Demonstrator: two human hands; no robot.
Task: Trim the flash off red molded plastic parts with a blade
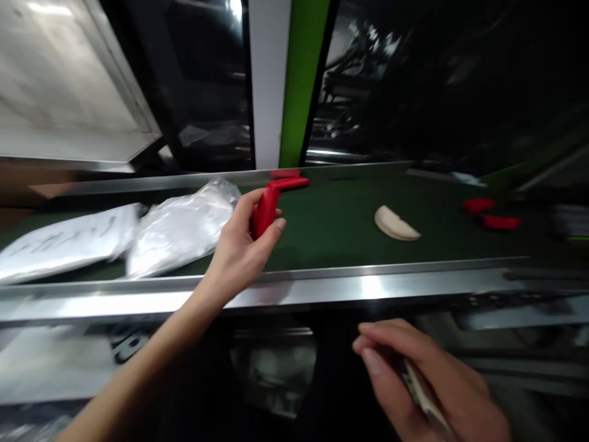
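My left hand (239, 245) is wrapped round a red piece (265, 213) above the green conveyor belt (329, 227). Just behind it on the belt lies another red piece (289, 183). My right hand (423, 374), in front of the belt's metal edge, is closed on a thin pale tool (426, 396) whose far end is hidden by the fingers. A cream half-round piece (396, 224) rests on the belt to the right of my left hand. Farther right are more red pieces (501, 221), blurred.
Clear plastic bags (184, 230) and a white bag with dark marks (73, 242) lie on the belt's left part. The metal rail (331, 287) runs along the near side. Behind the belt stands a green and white machine post (304, 80).
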